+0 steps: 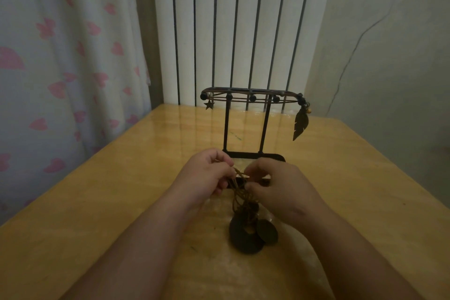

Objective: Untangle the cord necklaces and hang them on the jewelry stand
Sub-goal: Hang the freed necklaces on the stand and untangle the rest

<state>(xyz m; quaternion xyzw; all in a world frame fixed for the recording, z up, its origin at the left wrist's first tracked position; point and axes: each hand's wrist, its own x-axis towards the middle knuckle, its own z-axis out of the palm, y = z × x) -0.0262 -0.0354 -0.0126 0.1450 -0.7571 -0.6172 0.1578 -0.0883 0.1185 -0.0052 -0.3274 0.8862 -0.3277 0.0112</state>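
A black wire jewelry stand (pixel 250 124) rises at the far middle of the table. Brown cord is wound along its top bar, with a star charm (pixel 208 105) at the left end and a feather pendant (pixel 301 124) hanging at the right end. In front of the stand's base, my left hand (pixel 207 175) and my right hand (pixel 275 182) pinch a tangled bunch of brown cords (pixel 239 187) between them. Dark round disc pendants (pixel 250 234) hang from the tangle and rest on the table.
The yellow wooden table (pixel 121 190) ends at the left and right sides. A white ribbed radiator (pixel 233 31) stands behind it. A curtain with pink shapes (pixel 60 68) hangs at the left, a pale wall at the right.
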